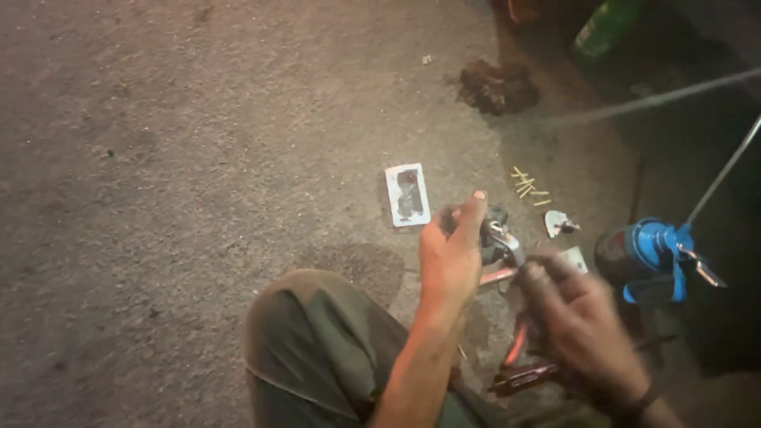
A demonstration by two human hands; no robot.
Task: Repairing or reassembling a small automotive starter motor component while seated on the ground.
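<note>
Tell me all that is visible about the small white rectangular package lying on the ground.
The white rectangular package lies flat on the grey concrete ground, just beyond the left hand, which does not touch it. It looks like thin card or plastic with a pale border and a darker window in its middle holding something dark. It stands lengthwise away from the person, slightly tilted. Nothing rests on it; its contents are too blurred to tell.

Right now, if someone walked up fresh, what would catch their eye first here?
First the two hands at lower centre: the left hand grips a small metal part, while the blurred right hand is beside it, above red-handled pliers on the ground. Next, the blue oil can at the right, and a white rectangular packet lying flat on the concrete floor, with a scatter of small yellowish sticks nearby.
</note>
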